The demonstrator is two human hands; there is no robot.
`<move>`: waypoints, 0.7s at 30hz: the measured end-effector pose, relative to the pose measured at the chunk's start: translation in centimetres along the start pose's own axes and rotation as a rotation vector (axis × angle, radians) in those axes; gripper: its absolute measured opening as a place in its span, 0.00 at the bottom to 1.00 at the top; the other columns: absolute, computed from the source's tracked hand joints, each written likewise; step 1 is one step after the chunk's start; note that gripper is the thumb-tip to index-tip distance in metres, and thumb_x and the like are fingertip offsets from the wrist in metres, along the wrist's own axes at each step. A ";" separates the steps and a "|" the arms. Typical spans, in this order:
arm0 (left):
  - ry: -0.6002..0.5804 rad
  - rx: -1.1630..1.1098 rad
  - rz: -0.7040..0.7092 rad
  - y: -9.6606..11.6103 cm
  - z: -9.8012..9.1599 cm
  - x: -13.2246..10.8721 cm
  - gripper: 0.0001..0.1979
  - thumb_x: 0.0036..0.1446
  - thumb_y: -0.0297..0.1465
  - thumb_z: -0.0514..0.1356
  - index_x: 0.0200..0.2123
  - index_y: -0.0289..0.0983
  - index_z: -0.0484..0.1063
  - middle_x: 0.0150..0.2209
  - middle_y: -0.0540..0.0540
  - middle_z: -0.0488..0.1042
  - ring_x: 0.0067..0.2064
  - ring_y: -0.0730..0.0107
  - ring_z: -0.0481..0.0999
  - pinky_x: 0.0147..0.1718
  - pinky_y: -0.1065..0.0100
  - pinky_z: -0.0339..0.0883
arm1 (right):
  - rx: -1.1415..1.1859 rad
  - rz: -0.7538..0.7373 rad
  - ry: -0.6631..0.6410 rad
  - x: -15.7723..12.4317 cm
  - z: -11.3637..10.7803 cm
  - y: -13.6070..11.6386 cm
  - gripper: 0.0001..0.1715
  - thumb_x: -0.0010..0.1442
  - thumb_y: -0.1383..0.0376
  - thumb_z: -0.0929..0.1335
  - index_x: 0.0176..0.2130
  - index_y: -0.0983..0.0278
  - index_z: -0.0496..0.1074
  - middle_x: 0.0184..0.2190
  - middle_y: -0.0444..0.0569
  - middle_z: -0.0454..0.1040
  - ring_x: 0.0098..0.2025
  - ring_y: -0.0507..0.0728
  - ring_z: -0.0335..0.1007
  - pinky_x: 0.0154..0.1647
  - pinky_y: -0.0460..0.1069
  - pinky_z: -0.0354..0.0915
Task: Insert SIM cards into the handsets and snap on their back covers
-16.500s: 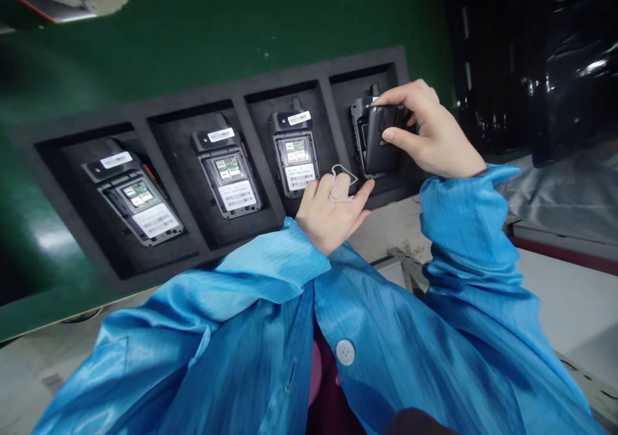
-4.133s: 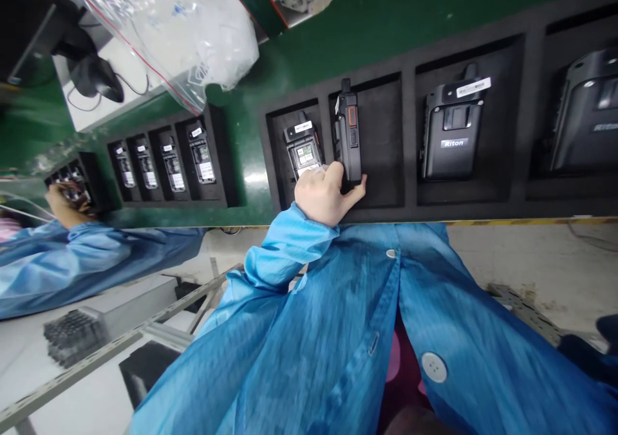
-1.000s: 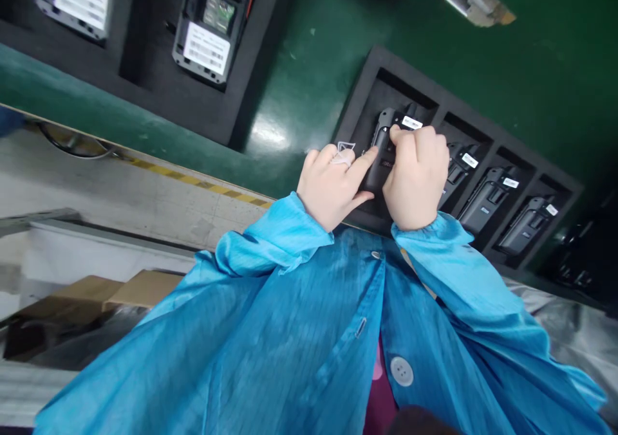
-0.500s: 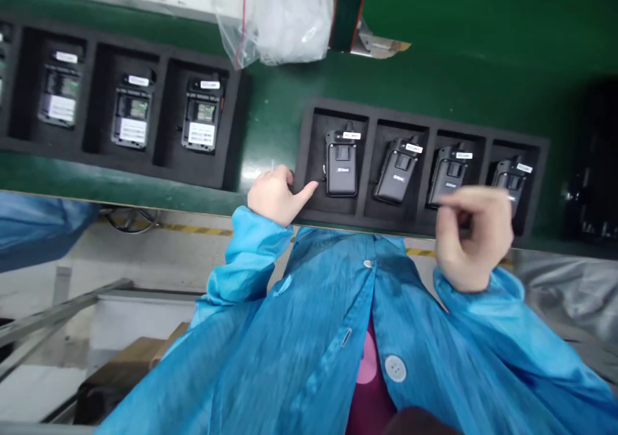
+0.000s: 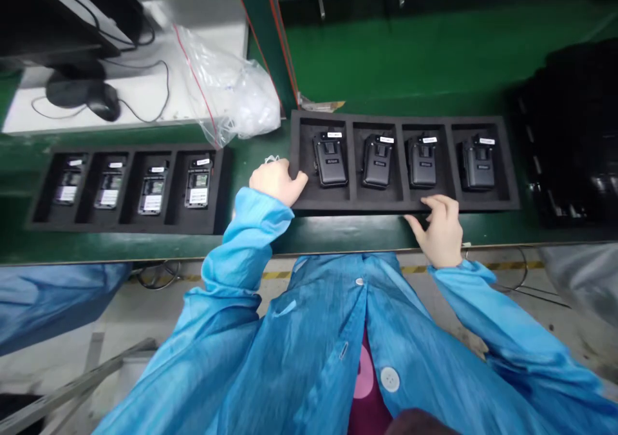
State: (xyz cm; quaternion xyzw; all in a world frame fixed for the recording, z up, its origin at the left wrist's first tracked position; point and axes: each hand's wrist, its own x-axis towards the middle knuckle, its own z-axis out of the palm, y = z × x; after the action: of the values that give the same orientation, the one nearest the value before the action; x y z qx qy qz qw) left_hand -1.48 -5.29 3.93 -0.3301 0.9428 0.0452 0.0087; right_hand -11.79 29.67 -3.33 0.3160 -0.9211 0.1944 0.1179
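A black foam tray (image 5: 381, 204) with a row of compartments lies in front of me. Each compartment holds a black handheld device, such as the leftmost device (image 5: 332, 161), with a white label strip near its top and lettering on its face. My left hand (image 5: 275, 181) is at the tray's left end, thumb over the wall and the other fingers partly hidden along the outside. At the front rim, my right hand (image 5: 440, 229) touches the foam with its fingertips, thumb spread apart and nothing inside the grasp.
To the left lies a second foam tray (image 5: 120, 224) with open-backed devices bearing white labels. Behind it are a clear plastic bag (image 5: 241, 97) and a black mouse (image 5: 103, 102). Dark stacked items (image 5: 574, 139) stand at the right. The green bench (image 5: 338, 232) ends just before me.
The tray before me now sits straighter and farther back from the bench edge. My right hand came down from above the right compartments to the front rim. The view shifted, showing more bench.
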 end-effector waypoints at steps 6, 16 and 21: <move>0.003 -0.087 0.005 3.7 0.2 5.9 0.21 0.56 0.46 0.53 0.39 0.36 0.75 0.42 0.34 0.78 0.46 0.47 0.75 0.44 0.55 0.67 | -0.028 0.037 0.062 8.1 2.2 3.1 0.30 0.59 0.57 0.71 0.56 0.68 0.68 0.54 0.61 0.64 0.53 0.65 0.67 0.53 0.57 0.68; 0.070 -0.229 0.020 6.8 1.1 10.3 0.22 0.64 0.44 0.51 0.43 0.32 0.74 0.43 0.33 0.78 0.46 0.51 0.77 0.43 0.59 0.66 | -0.045 0.080 0.137 18.2 6.1 8.1 0.32 0.53 0.55 0.75 0.53 0.67 0.72 0.53 0.64 0.66 0.53 0.65 0.66 0.54 0.57 0.62; 0.170 -0.194 0.007 1.1 -0.2 5.1 0.17 0.66 0.46 0.52 0.43 0.40 0.71 0.36 0.45 0.78 0.42 0.62 0.78 0.40 0.66 0.64 | 0.075 0.177 0.244 24.1 8.7 8.6 0.40 0.32 0.55 0.82 0.44 0.67 0.75 0.50 0.77 0.65 0.51 0.78 0.64 0.48 0.70 0.55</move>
State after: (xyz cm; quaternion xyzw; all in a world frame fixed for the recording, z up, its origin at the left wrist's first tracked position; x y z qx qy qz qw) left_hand -6.15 -7.62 4.01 -0.3287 0.9326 0.1079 -0.1033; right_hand -36.66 19.20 -5.34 0.2116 -0.9163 0.2754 0.1992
